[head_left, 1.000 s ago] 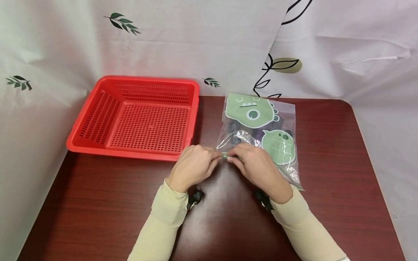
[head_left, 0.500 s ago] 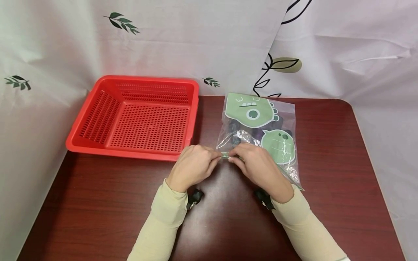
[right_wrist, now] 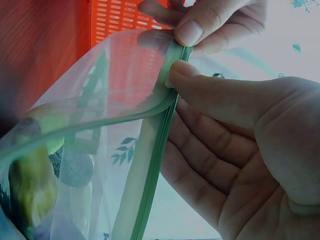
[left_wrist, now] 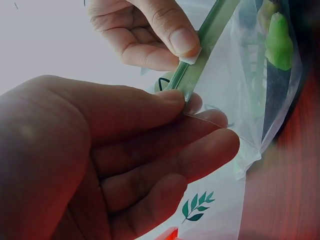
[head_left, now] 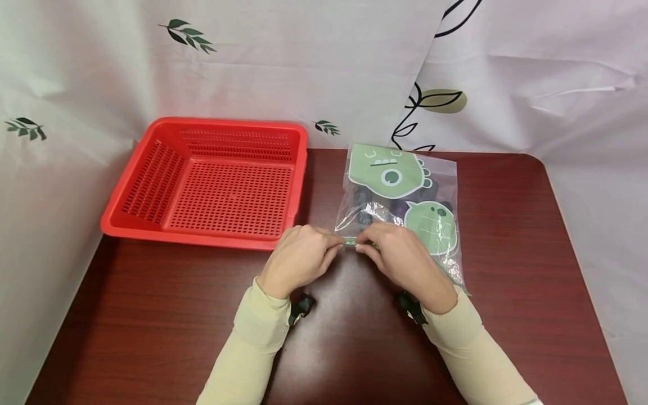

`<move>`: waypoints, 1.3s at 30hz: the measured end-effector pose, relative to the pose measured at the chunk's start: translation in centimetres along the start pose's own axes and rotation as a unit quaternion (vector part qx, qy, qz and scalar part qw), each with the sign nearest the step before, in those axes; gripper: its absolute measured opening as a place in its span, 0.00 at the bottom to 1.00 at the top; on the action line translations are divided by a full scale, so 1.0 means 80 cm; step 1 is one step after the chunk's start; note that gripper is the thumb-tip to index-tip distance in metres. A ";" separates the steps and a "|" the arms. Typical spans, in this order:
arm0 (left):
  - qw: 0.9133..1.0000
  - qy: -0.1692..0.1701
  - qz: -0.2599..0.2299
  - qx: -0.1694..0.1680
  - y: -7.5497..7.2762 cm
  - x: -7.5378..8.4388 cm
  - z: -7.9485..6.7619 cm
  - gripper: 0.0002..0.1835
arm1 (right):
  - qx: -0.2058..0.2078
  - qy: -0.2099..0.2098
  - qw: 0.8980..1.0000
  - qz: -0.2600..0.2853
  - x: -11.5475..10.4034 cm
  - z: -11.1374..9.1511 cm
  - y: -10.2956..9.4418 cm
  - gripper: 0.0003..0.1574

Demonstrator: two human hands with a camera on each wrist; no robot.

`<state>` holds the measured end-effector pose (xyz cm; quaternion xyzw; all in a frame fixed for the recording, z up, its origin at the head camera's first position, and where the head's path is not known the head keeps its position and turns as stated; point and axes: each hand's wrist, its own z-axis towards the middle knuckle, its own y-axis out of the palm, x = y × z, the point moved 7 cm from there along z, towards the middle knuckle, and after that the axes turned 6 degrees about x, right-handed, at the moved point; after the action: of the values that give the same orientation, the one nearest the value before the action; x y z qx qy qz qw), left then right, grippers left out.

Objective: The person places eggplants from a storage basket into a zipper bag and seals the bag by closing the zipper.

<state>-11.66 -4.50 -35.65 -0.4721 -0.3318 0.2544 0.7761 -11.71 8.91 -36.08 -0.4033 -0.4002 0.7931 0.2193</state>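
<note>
A clear zip bag (head_left: 387, 169) with green cartoon prints lies on the table, its green-edged mouth toward me. My left hand (head_left: 304, 253) pinches the left end of the zip strip (left_wrist: 186, 80) between thumb and index finger. Close beside it, my right hand (head_left: 407, 261) pinches a small white slider (left_wrist: 191, 56) on that strip. Past the right thumb, the two green edges spread apart in the right wrist view. Through the plastic show dark items, a bright green piece (left_wrist: 279, 42) and a yellow-brown piece (right_wrist: 32, 192).
A red perforated plastic basket (head_left: 230, 197) stands at the back left of the dark wooden table (head_left: 167, 320), just beyond my left hand. White curtains (head_left: 243, 62) with leaf prints close off the back and sides.
My right hand has crept slightly right along the strip, so a bit more green zip shows between the hands. The left hand stays in place.
</note>
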 end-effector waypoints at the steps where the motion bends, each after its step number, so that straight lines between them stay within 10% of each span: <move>1: 1.000 0.000 0.001 0.000 0.000 0.000 0.000 0.03 | -0.001 0.001 1.000 0.000 0.000 0.000 0.000 0.05; 39: 1.000 0.009 -0.007 0.005 -0.002 -0.001 -0.001 0.04 | -0.022 0.018 1.000 0.001 0.006 -0.001 -0.003 0.05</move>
<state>-11.65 -4.61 -35.57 -0.4681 -0.3268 0.2466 0.7831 -11.92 9.45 -36.11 -0.4227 -0.4128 0.7771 0.2170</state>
